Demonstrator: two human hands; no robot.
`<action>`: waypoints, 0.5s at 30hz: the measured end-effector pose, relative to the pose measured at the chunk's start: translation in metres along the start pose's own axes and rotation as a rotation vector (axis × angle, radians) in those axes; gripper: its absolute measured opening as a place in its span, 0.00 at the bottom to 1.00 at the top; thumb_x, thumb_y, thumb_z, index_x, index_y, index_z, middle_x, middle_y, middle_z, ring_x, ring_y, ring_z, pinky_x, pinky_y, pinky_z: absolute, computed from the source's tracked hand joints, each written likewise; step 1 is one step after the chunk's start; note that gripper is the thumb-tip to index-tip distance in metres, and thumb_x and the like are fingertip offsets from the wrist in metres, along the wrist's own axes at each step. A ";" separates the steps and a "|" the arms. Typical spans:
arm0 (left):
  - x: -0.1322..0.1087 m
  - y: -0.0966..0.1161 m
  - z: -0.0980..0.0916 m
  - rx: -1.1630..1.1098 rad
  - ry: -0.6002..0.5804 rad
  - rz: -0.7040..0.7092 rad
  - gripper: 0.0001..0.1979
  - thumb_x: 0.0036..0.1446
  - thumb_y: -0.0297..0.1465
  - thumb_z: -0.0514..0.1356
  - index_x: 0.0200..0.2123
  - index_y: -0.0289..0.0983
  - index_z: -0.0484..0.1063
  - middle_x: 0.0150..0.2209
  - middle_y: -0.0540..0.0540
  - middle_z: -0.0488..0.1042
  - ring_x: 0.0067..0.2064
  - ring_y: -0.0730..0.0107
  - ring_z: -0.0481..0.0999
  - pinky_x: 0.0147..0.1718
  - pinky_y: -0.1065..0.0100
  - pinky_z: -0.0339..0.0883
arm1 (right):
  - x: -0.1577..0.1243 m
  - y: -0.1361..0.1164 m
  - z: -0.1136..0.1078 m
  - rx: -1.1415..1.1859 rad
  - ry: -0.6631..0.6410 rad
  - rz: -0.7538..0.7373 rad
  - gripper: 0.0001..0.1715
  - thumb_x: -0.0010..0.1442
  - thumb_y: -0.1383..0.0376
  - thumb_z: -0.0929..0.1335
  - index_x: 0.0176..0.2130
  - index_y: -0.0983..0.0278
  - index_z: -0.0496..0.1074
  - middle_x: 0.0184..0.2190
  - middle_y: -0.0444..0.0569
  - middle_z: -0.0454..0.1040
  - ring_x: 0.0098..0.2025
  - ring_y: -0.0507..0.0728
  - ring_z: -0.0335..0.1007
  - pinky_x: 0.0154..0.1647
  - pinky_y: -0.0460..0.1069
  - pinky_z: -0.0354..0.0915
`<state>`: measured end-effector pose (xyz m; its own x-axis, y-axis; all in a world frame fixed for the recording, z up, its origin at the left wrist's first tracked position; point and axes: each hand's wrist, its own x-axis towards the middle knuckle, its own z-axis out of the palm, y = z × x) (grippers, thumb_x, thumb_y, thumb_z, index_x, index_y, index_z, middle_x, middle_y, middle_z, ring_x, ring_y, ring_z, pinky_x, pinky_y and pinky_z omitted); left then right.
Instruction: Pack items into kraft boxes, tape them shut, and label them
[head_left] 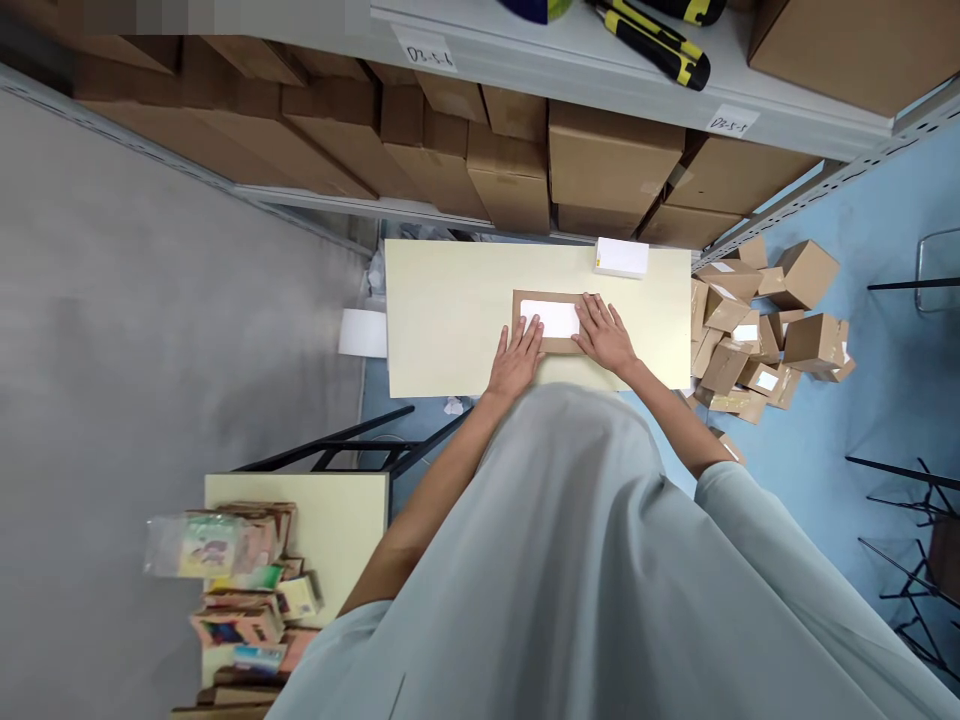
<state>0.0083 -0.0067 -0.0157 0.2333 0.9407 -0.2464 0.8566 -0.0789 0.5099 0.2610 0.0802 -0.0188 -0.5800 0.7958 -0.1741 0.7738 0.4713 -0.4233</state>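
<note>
While the box (561, 346) lies flat on the table (450, 320), left hand (516, 362) and right hand (604, 337) — each grip open, fingers extended — rest at the label's (551, 319) 2 ends, presumably keeping it flat.

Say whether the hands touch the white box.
No, the left hand and right hand rest on the brown package; the white box lies apart.

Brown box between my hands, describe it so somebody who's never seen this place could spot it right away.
Start at the big metal shelf, then find the pale yellow table right in front of it. There, the left hand and right hand rest on a brown box. A white label on top sets it apart from the mostly white box nearby.
</note>
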 end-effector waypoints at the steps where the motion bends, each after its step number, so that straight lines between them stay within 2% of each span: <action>1: -0.002 -0.004 -0.002 -0.001 0.000 -0.006 0.36 0.79 0.36 0.46 0.85 0.36 0.48 0.84 0.37 0.47 0.86 0.53 0.40 0.83 0.38 0.31 | 0.001 0.002 -0.001 0.009 0.003 0.010 0.43 0.81 0.47 0.59 0.82 0.67 0.56 0.85 0.59 0.45 0.88 0.69 0.37 0.86 0.72 0.41; 5: -0.009 -0.014 -0.008 -0.003 0.023 -0.075 0.35 0.79 0.35 0.45 0.84 0.36 0.50 0.84 0.37 0.48 0.86 0.52 0.42 0.83 0.38 0.35 | 0.004 0.001 0.002 0.039 0.011 0.044 0.43 0.81 0.48 0.58 0.81 0.68 0.57 0.85 0.60 0.45 0.88 0.70 0.37 0.85 0.72 0.45; 10: -0.017 -0.018 -0.005 -0.016 0.054 -0.180 0.33 0.80 0.37 0.42 0.82 0.33 0.57 0.83 0.37 0.52 0.85 0.51 0.47 0.83 0.43 0.43 | 0.007 -0.007 0.005 0.079 0.084 0.090 0.38 0.81 0.49 0.57 0.77 0.68 0.65 0.84 0.61 0.50 0.87 0.73 0.36 0.84 0.74 0.48; 15: -0.016 -0.032 -0.008 -0.062 0.092 -0.217 0.33 0.80 0.38 0.42 0.82 0.39 0.58 0.82 0.41 0.55 0.84 0.50 0.52 0.81 0.43 0.51 | 0.006 -0.023 0.007 0.108 0.118 0.166 0.37 0.80 0.50 0.61 0.73 0.70 0.69 0.79 0.68 0.59 0.81 0.78 0.49 0.81 0.75 0.56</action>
<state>-0.0263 -0.0165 -0.0208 0.0012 0.9595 -0.2815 0.8514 0.1467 0.5036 0.2382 0.0715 -0.0168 -0.4085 0.9009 -0.1468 0.8205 0.2920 -0.4915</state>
